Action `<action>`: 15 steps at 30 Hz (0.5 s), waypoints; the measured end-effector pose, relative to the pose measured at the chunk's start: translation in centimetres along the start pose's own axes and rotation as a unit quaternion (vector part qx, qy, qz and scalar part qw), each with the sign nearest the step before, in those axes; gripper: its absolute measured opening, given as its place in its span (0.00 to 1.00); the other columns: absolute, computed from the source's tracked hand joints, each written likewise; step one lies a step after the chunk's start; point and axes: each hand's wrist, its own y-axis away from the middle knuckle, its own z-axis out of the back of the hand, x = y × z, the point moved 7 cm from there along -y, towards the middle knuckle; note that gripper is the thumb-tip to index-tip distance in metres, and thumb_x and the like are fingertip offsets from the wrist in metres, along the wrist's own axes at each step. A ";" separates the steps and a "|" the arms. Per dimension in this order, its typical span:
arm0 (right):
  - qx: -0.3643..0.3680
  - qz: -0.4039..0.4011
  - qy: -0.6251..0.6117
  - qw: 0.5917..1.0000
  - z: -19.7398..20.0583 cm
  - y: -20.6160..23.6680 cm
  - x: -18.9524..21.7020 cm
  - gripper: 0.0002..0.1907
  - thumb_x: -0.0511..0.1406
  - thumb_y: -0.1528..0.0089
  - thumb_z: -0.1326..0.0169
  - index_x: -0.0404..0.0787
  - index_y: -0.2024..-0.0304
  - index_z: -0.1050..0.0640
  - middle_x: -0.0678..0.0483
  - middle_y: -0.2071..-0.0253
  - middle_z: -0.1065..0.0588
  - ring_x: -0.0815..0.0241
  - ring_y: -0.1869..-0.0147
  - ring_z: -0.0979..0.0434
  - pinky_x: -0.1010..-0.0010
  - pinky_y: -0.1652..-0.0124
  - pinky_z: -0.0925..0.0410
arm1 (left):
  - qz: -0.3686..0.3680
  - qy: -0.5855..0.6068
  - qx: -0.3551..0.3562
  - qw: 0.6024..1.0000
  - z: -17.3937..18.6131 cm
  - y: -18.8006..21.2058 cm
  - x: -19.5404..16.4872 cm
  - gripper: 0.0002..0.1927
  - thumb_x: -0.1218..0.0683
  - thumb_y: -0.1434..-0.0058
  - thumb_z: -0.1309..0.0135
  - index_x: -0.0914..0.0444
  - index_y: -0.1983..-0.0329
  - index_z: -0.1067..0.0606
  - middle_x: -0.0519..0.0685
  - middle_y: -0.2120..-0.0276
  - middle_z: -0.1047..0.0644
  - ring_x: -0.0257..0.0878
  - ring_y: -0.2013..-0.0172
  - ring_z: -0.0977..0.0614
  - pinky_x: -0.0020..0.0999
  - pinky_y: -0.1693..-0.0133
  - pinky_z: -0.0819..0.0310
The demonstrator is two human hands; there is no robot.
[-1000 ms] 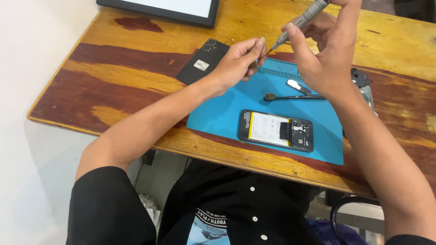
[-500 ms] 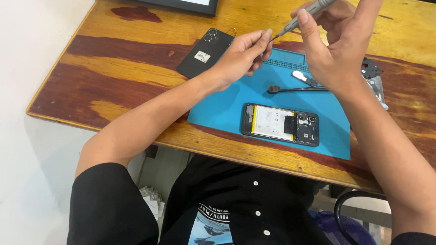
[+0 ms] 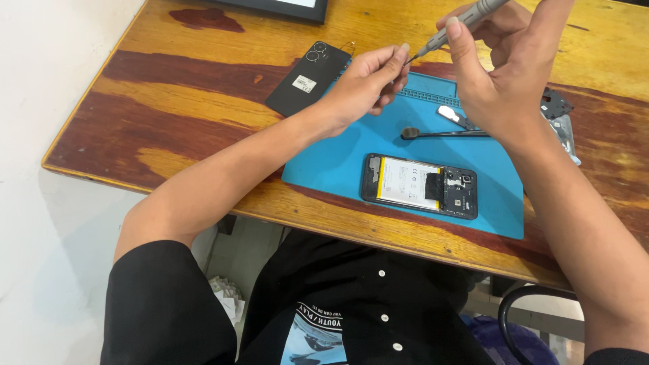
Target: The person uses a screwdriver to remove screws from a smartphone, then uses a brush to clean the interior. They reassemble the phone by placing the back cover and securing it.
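Spreading across most of the view, the wooden table (image 3: 203,101) carries a blue work mat (image 3: 338,162), and on that mat lies an opened phone (image 3: 420,185) with its back off, the pale battery and dark circuit boards laid bare. The black back cover (image 3: 305,79) rests face down on the wood just beside the mat's left edge, so the opening appears done, while the inner parts look to be in place and the work inside unfinished. A slim black pry tool (image 3: 439,134) and a small silvery part (image 3: 451,115) lie on the mat above the phone, and further dark pieces (image 3: 556,103) sit at the right edge of the table. No tray or box shows; the mat alone serves as holder for the loose parts. Above the mat, the right hand (image 3: 503,74) grips a grey screwdriver (image 3: 463,19), tip angled toward the left hand (image 3: 368,78), whose fingers are pinched narrowly at that tip; what they pinch is too small to tell.
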 end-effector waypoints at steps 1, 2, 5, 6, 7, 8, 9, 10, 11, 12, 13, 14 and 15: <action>0.000 0.000 0.004 1.000 0.1 -0.1 0.0 0.39 0.22 0.19 0.49 0.48 0.24 0.61 0.40 0.50 0.25 0.53 0.48 0.19 0.70 0.46 0.24 | -0.001 0.001 -0.001 1.000 0.0 0.0 -0.1 0.19 0.38 0.25 0.59 0.55 0.62 0.31 0.37 0.72 0.32 0.25 0.75 0.34 0.23 0.76 0.46; -0.001 -0.001 0.007 1.000 0.1 -0.1 0.0 0.39 0.22 0.19 0.49 0.48 0.24 0.60 0.40 0.50 0.25 0.53 0.48 0.19 0.70 0.46 0.23 | -0.002 0.002 -0.003 1.000 0.0 0.1 -0.1 0.19 0.38 0.25 0.59 0.56 0.62 0.31 0.37 0.72 0.32 0.25 0.75 0.34 0.23 0.76 0.46; -0.001 0.016 0.016 1.000 0.1 -0.1 0.5 0.39 0.22 0.20 0.50 0.46 0.24 0.62 0.40 0.49 0.25 0.54 0.46 0.19 0.70 0.44 0.23 | 0.008 0.019 -0.007 1.000 0.0 0.2 -0.5 0.19 0.39 0.26 0.58 0.56 0.62 0.31 0.36 0.73 0.35 0.25 0.77 0.39 0.23 0.76 0.48; -0.001 0.016 0.016 1.000 0.1 -0.1 0.7 0.38 0.22 0.20 0.50 0.46 0.24 0.62 0.40 0.49 0.26 0.54 0.46 0.19 0.70 0.44 0.23 | 0.012 0.013 -0.014 1.000 0.1 0.3 -0.6 0.19 0.39 0.26 0.57 0.57 0.62 0.30 0.36 0.73 0.35 0.25 0.77 0.39 0.23 0.77 0.48; -0.002 0.017 0.015 1.000 0.1 -0.1 0.8 0.38 0.22 0.20 0.50 0.46 0.24 0.61 0.41 0.49 0.26 0.54 0.46 0.19 0.69 0.44 0.23 | 0.015 0.006 -0.020 1.000 0.2 0.4 -0.8 0.19 0.39 0.26 0.56 0.57 0.62 0.30 0.36 0.73 0.36 0.25 0.77 0.39 0.23 0.77 0.48; -0.003 0.008 0.010 1.000 0.1 -0.1 0.9 0.38 0.22 0.19 0.50 0.47 0.24 0.61 0.40 0.50 0.26 0.53 0.46 0.19 0.69 0.44 0.23 | 0.018 -0.001 -0.026 0.999 0.2 0.5 -1.0 0.19 0.39 0.26 0.56 0.57 0.62 0.30 0.36 0.74 0.36 0.24 0.77 0.39 0.23 0.77 0.48; -0.005 0.005 0.005 1.000 0.1 -0.2 1.1 0.37 0.22 0.19 0.50 0.46 0.24 0.60 0.40 0.50 0.26 0.53 0.46 0.19 0.69 0.44 0.23 | 0.022 -0.011 -0.024 0.999 0.2 0.6 -1.1 0.20 0.38 0.26 0.56 0.57 0.62 0.29 0.35 0.74 0.36 0.24 0.77 0.39 0.23 0.77 0.48; -0.007 0.002 0.000 1.000 0.1 -0.2 1.2 0.37 0.21 0.19 0.50 0.46 0.25 0.60 0.41 0.50 0.26 0.54 0.46 0.20 0.69 0.44 0.23 | 0.025 -0.022 -0.022 0.999 0.2 0.6 -1.4 0.20 0.38 0.26 0.56 0.57 0.62 0.29 0.35 0.74 0.36 0.24 0.77 0.39 0.23 0.77 0.48; -0.009 0.006 -0.004 1.000 0.1 -0.2 1.4 0.36 0.21 0.20 0.51 0.45 0.25 0.60 0.41 0.49 0.27 0.54 0.46 0.20 0.69 0.45 0.23 | 0.028 -0.033 -0.021 0.999 0.3 0.7 -1.7 0.20 0.38 0.27 0.56 0.58 0.61 0.28 0.35 0.75 0.36 0.24 0.77 0.39 0.23 0.77 0.47; -0.010 0.007 -0.004 1.000 0.1 -0.3 1.5 0.35 0.21 0.20 0.51 0.45 0.26 0.59 0.41 0.49 0.27 0.54 0.46 0.20 0.69 0.45 0.23 | 0.029 -0.046 -0.019 0.998 0.3 0.8 -2.0 0.20 0.38 0.27 0.56 0.58 0.61 0.28 0.35 0.75 0.36 0.24 0.77 0.39 0.23 0.77 0.47; -0.012 0.008 -0.003 1.000 0.1 -0.3 1.6 0.34 0.21 0.20 0.51 0.44 0.26 0.58 0.41 0.49 0.27 0.54 0.46 0.20 0.69 0.46 0.23 | 0.029 -0.058 -0.017 0.998 0.3 0.9 -2.3 0.20 0.38 0.27 0.55 0.58 0.60 0.27 0.35 0.75 0.35 0.24 0.77 0.39 0.23 0.77 0.47; -0.013 0.006 0.001 1.000 0.2 -0.4 1.7 0.33 0.21 0.19 0.49 0.44 0.27 0.56 0.40 0.49 0.27 0.53 0.46 0.20 0.69 0.46 0.23 | 0.030 -0.071 -0.016 0.997 0.4 1.0 -2.7 0.20 0.38 0.27 0.55 0.58 0.60 0.26 0.35 0.75 0.35 0.24 0.78 0.39 0.23 0.77 0.47; -0.012 0.008 0.001 1.000 0.1 -0.4 1.8 0.32 0.21 0.18 0.50 0.43 0.28 0.56 0.40 0.49 0.27 0.53 0.46 0.19 0.69 0.46 0.23 | 0.035 -0.085 -0.006 0.996 0.4 1.2 -3.0 0.21 0.38 0.27 0.55 0.58 0.60 0.25 0.35 0.75 0.35 0.24 0.78 0.39 0.23 0.77 0.47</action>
